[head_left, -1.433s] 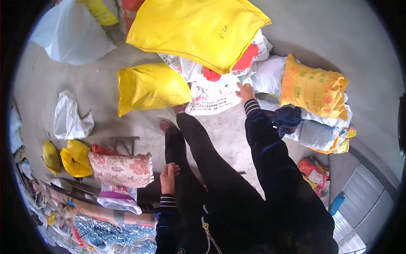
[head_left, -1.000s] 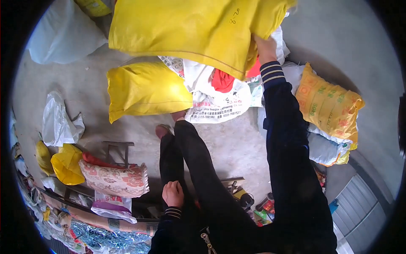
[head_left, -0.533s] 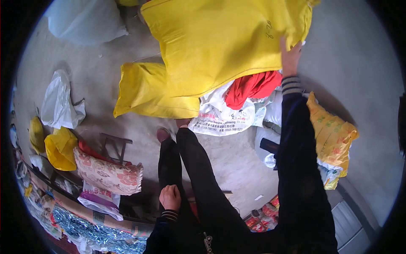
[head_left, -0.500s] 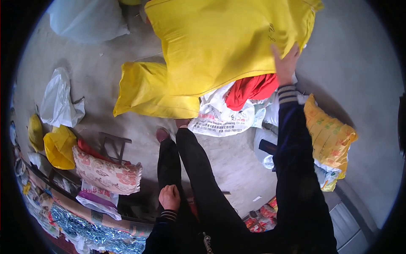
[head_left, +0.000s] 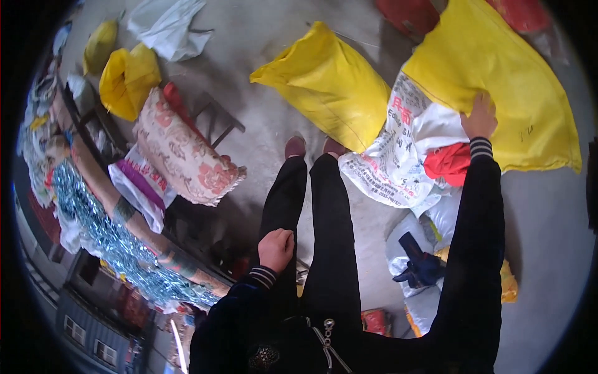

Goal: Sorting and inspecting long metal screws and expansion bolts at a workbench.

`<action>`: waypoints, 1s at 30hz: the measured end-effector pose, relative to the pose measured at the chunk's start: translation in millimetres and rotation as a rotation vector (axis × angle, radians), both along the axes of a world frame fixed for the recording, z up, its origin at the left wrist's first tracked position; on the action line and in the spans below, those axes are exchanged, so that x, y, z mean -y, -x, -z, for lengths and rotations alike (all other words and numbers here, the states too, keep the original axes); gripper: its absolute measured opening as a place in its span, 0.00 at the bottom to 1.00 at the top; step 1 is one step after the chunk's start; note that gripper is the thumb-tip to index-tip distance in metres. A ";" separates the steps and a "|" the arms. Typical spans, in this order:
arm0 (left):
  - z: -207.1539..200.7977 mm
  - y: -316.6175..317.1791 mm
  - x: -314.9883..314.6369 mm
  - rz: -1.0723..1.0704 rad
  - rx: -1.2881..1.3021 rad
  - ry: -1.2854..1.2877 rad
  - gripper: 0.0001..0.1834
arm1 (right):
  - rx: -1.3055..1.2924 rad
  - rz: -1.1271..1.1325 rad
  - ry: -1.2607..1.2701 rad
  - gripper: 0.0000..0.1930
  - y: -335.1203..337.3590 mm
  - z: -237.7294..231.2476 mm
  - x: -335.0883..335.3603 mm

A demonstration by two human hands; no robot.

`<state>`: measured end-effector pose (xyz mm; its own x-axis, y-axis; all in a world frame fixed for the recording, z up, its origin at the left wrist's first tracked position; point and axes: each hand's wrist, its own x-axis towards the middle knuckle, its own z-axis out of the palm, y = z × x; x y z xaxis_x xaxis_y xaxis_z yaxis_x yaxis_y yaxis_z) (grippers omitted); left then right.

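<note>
My right hand (head_left: pixel 479 117), its arm stretched forward, grips the edge of a large yellow woven sack (head_left: pixel 498 68) lying spread out at the far right. Beside that hand, white cloth (head_left: pixel 441 124) and a red cloth (head_left: pixel 447 164) lie bunched at the sack's edge. A printed white sack (head_left: pixel 398 146) sticks out under them. To its left a filled yellow bag (head_left: pixel 333 87) lies on the floor, just beyond my shoes. My left hand (head_left: pixel 276 249) rests on my left thigh, closed in a fist, with nothing seen in it.
Grey bags with a dark blue glove-like item (head_left: pixel 420 268) on them lie by my right forearm. At the left are a floral cushion (head_left: pixel 184 149), a small dark stool (head_left: pixel 215 121), more yellow bags (head_left: pixel 129 81), a white bag (head_left: pixel 168 28) and a heap of silvery-blue tinsel (head_left: pixel 106 218).
My view has turned left, so the sacks sit further right. My right hand, spread over the large sack before, has its fingers closed at the edge. My left fist stays on the thigh.
</note>
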<state>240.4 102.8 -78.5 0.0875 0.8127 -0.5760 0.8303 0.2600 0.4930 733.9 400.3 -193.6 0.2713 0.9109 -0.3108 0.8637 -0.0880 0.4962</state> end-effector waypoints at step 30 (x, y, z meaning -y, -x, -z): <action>-83.9 150.5 295.1 -1.088 0.098 0.402 0.18 | -0.684 -0.224 0.721 0.29 388.3 -222.6 216.5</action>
